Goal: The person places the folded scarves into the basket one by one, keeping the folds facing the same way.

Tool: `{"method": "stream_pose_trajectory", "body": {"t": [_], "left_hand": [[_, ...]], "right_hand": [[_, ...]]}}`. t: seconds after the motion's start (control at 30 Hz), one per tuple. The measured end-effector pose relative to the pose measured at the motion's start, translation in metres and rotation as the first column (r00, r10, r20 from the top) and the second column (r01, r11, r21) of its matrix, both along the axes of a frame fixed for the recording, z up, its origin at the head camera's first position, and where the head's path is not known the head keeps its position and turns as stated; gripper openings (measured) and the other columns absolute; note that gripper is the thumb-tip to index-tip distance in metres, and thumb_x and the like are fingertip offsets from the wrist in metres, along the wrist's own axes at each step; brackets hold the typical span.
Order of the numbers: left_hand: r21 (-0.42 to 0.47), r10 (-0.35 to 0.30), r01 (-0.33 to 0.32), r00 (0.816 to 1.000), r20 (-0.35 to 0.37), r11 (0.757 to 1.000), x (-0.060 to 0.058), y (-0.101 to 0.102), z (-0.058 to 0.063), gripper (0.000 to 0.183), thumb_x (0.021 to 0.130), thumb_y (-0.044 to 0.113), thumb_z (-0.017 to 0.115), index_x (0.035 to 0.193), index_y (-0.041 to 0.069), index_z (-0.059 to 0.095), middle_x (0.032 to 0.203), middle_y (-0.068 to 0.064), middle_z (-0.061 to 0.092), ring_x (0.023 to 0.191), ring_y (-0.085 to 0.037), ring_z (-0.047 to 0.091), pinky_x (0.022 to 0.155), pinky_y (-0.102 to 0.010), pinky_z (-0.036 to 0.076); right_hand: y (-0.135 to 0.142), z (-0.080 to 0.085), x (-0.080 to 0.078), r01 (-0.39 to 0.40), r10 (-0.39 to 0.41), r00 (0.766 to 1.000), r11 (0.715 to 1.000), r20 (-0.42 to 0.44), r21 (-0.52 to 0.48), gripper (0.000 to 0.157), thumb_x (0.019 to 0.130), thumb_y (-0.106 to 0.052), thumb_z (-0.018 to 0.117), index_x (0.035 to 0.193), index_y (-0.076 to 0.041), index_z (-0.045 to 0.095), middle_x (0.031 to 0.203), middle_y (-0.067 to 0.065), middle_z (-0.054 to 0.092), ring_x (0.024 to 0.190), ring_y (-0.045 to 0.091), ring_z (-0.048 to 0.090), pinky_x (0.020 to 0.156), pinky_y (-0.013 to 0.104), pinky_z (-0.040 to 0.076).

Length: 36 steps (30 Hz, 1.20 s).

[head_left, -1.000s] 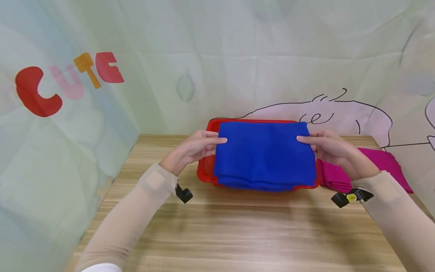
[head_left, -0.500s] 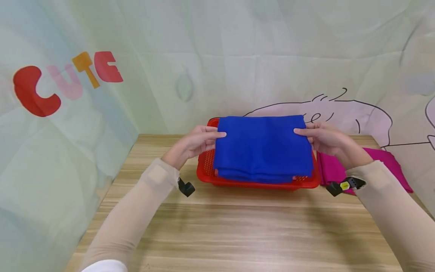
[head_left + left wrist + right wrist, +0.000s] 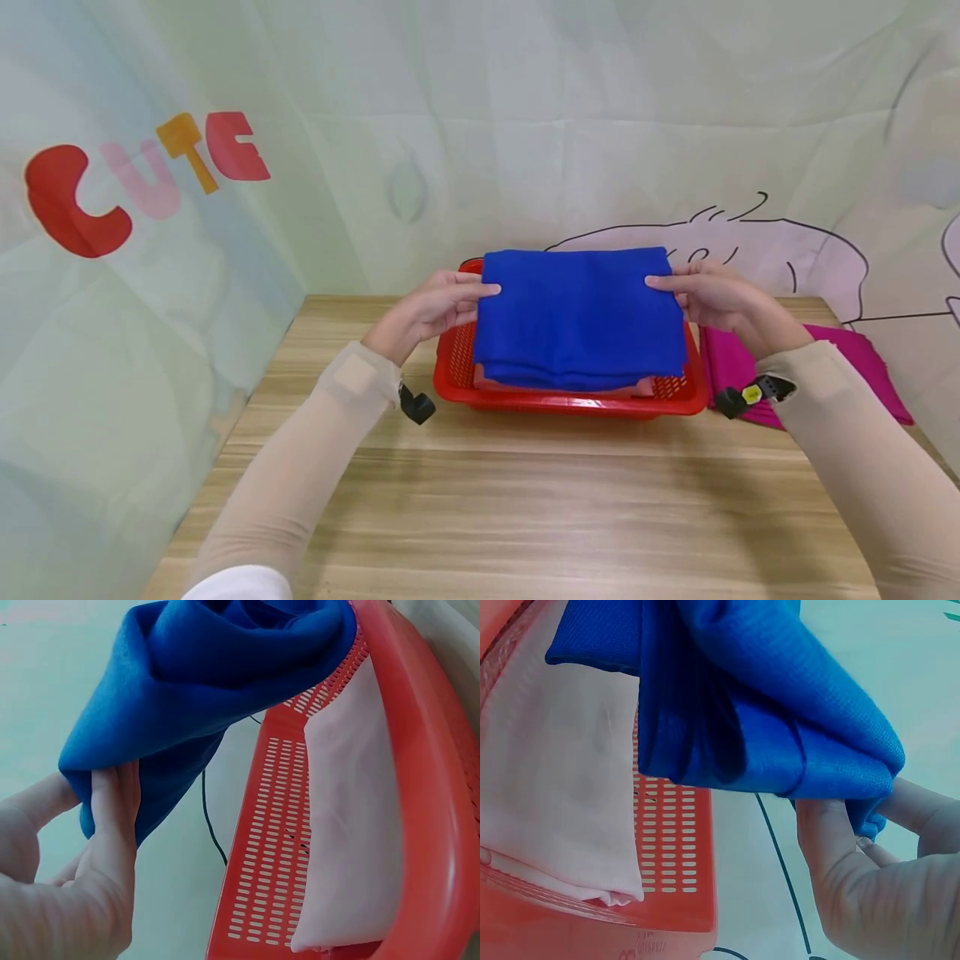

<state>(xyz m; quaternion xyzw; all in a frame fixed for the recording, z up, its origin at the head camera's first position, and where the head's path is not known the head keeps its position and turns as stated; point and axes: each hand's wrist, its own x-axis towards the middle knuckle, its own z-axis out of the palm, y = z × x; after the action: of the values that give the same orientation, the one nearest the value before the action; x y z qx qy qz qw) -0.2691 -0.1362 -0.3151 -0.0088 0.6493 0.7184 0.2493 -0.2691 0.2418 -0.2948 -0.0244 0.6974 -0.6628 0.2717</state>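
The left hand (image 3: pixel 429 311) pinched one side of the folded blue cloth (image 3: pixel 581 317), and the right hand (image 3: pixel 726 302) pinched the other side. The blue cloth was up over the red basket (image 3: pixel 570 404). A pale pink cloth (image 3: pixel 352 817) lay inside the basket. A bright pink cloth (image 3: pixel 855 358) lay just beside it, on the wooden table (image 3: pixel 540 508).

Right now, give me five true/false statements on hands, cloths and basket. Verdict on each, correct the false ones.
1. The left hand and right hand both hold the blue cloth. True.
2. The blue cloth lies flat on the table. False: it is held up by its two sides.
3. The magenta cloth lies on the table. True.
4. The red basket is empty. False: a pale pink cloth lies in it.
5. The basket has slotted walls. True.
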Motion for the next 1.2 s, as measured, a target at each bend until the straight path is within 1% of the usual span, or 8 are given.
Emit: {"method": "stream_pose_trajectory", "body": {"t": [0.23,0.33,0.43,0.53,0.73,0.83,0.97,1.2], "left_hand": [[-0.022,0.006,-0.006,1.000,0.002,1.000,-0.004,0.001,-0.002,0.069,0.096,0.010,0.067,0.153,-0.002,0.031,0.083,-0.002,0.070,0.076,-0.012,0.070,0.089,-0.028,0.055],[-0.052,0.004,-0.004,1.000,0.001,0.999,-0.005,0.001,-0.004,0.071,0.096,0.011,0.067,0.154,-0.001,0.029,0.103,-0.006,0.071,0.090,-0.015,0.070,0.097,-0.033,0.051],[-0.075,0.002,-0.002,1.000,0.003,0.997,-0.006,0.001,-0.004,0.072,0.096,0.012,0.067,0.155,-0.001,0.027,0.130,-0.012,0.063,0.112,-0.023,0.065,0.103,-0.036,0.047],[-0.093,-0.001,0.001,1.000,-0.001,0.996,-0.007,0.002,-0.004,0.069,0.097,0.012,0.067,0.154,-0.002,0.030,0.140,-0.016,0.056,0.123,-0.029,0.059,0.104,-0.037,0.046],[-0.121,0.002,-0.004,1.000,-0.015,0.993,-0.009,0.004,-0.005,0.056,0.096,0.011,0.068,0.146,-0.003,0.045,0.131,-0.019,0.062,0.107,-0.026,0.068,0.096,-0.036,0.052],[-0.132,0.000,-0.002,1.000,-0.021,0.991,-0.010,0.006,-0.006,0.053,0.095,0.012,0.068,0.143,-0.003,0.050,0.128,-0.019,0.064,0.098,-0.022,0.070,0.095,-0.035,0.053],[-0.148,0.000,-0.003,1.000,-0.020,0.989,-0.012,0.009,-0.007,0.055,0.095,0.013,0.069,0.143,-0.002,0.049,0.127,-0.018,0.064,0.097,-0.021,0.070,0.095,-0.035,0.053],[-0.161,-0.004,0.001,1.000,-0.015,0.987,-0.015,0.010,-0.008,0.057,0.095,0.013,0.069,0.146,-0.002,0.046,0.129,-0.019,0.063,0.101,-0.024,0.069,0.095,-0.036,0.053]], "right_hand": [[-0.002,-0.002,-0.004,-0.004,0.004,1.000,1.000,-0.004,0.027,0.017,0.102,-0.015,0.058,0.095,-0.016,0.074,0.090,0.004,0.075,0.081,0.018,0.072,0.079,0.031,0.059],[-0.004,-0.004,-0.005,0.007,-0.007,1.000,0.999,0.003,0.051,0.016,0.101,-0.016,0.060,0.093,-0.016,0.074,0.090,0.003,0.074,0.081,0.017,0.072,0.079,0.031,0.059],[-0.005,-0.006,-0.007,0.015,-0.016,1.000,0.998,0.019,0.057,0.016,0.101,-0.016,0.060,0.092,-0.016,0.074,0.090,0.003,0.074,0.081,0.018,0.071,0.079,0.032,0.059],[-0.005,-0.007,-0.008,0.015,-0.016,0.999,0.999,0.028,0.052,0.016,0.101,-0.015,0.059,0.093,-0.015,0.073,0.090,0.003,0.074,0.081,0.018,0.072,0.079,0.033,0.060],[-0.006,-0.011,-0.009,0.017,-0.019,0.999,0.998,0.040,0.054,0.009,0.099,-0.017,0.063,0.103,-0.013,0.070,0.092,0.003,0.074,0.084,0.020,0.073,0.080,0.036,0.060],[-0.006,-0.011,-0.010,0.023,-0.026,0.999,0.997,0.039,0.068,0.024,0.100,-0.017,0.062,0.120,-0.004,0.062,0.091,0.002,0.074,0.084,0.019,0.073,0.080,0.036,0.060],[-0.007,-0.012,-0.010,0.023,-0.026,0.999,0.995,0.032,0.093,0.051,0.101,-0.018,0.060,0.142,0.006,0.040,0.091,0.000,0.074,0.084,0.017,0.073,0.080,0.035,0.059],[-0.007,-0.015,-0.012,0.032,-0.034,0.999,0.993,0.017,0.116,0.063,0.101,-0.018,0.059,0.150,0.007,0.029,0.090,-0.002,0.073,0.083,0.016,0.072,0.081,0.034,0.059]]}}
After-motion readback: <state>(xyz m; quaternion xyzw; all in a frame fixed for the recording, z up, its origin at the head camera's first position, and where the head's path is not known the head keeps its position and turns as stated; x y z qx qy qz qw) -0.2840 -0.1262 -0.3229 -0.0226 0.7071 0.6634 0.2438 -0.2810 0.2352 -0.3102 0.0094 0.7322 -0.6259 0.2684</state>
